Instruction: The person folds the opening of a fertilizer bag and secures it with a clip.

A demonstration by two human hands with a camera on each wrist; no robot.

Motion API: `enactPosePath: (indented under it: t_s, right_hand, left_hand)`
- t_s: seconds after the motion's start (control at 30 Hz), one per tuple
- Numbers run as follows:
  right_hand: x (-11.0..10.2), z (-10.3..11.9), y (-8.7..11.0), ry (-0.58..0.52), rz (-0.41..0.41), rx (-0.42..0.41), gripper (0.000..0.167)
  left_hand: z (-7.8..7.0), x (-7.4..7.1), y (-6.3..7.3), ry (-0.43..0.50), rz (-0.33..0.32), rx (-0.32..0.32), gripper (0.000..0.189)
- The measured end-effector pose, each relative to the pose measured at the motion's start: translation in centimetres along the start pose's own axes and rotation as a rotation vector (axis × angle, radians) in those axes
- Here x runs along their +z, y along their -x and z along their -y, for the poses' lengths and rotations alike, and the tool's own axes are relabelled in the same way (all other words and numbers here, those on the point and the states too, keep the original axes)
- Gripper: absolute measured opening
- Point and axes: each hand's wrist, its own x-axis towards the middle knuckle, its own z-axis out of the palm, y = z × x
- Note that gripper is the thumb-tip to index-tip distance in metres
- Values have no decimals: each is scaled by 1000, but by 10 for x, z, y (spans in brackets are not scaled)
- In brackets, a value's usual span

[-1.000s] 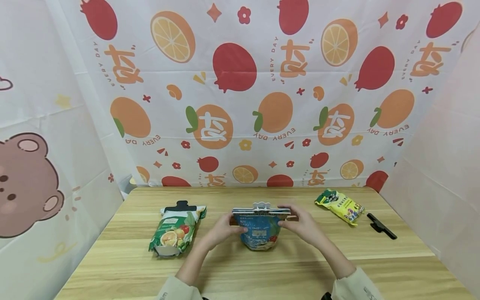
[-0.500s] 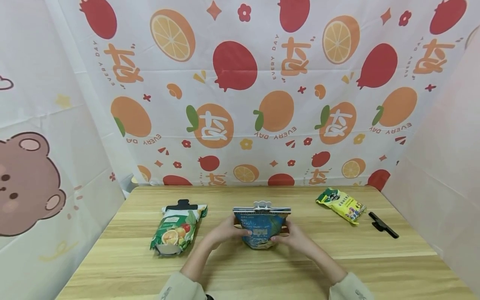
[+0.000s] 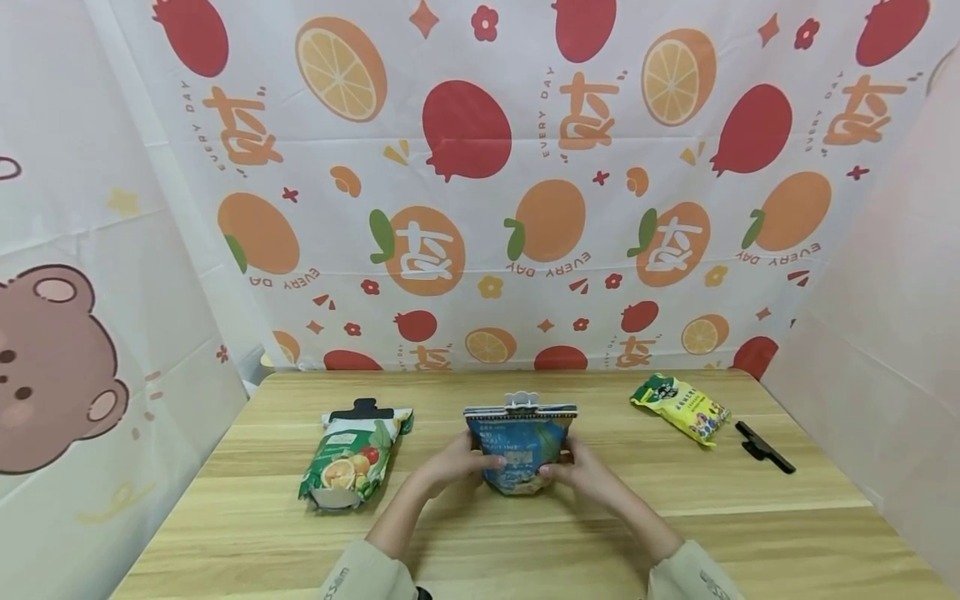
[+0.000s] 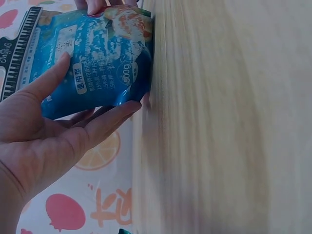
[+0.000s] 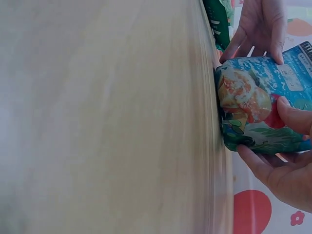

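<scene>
A blue food pouch [image 3: 519, 457] stands upright on the table in the middle of the head view. A long pale sealing clip [image 3: 491, 412] runs across its top, with a small handle sticking up. From the left side my left hand [image 3: 452, 464] grips the pouch, thumb across the front and fingers along the side. My right hand [image 3: 587, 477] holds the opposite side, its thumb low on the front. Fruit and vegetable pictures on the pouch [image 5: 256, 100] show in the right wrist view. In the left wrist view, the fingers reach toward the pouch's base.
To the left lies a green and white bag [image 3: 351, 467] with a black clip [image 3: 363, 410] on its top. A yellow and green packet [image 3: 684, 407] lies at the back right. Beside it is a loose black clip [image 3: 765, 447]. A printed curtain [image 3: 480, 250] hangs behind the wooden table [image 3: 750, 542].
Both hands have slid from near the clip down to the lower sides of the pouch, the right hand moving the most. The pouch stays in about the same place.
</scene>
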Motion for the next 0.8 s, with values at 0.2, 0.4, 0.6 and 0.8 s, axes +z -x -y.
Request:
enactPosePath:
  t_s: [0.2,0.4,0.6,0.8]
  right_hand:
    - [1,-1,-5,4,-34,46,61]
    - [2,-1,-7,-18,-49,57,55]
    - [3,-2,-9,-52,-50,58,53]
    - [4,-1,-10,-96,-66,72,49]
  left_hand:
    - [-2,1,0,3,-30,-45,61]
    - [-2,3,-2,20,-54,-73,63]
    - [0,8,-4,33,-108,-71,60]
    - [0,11,-4,39,-142,-40,58]
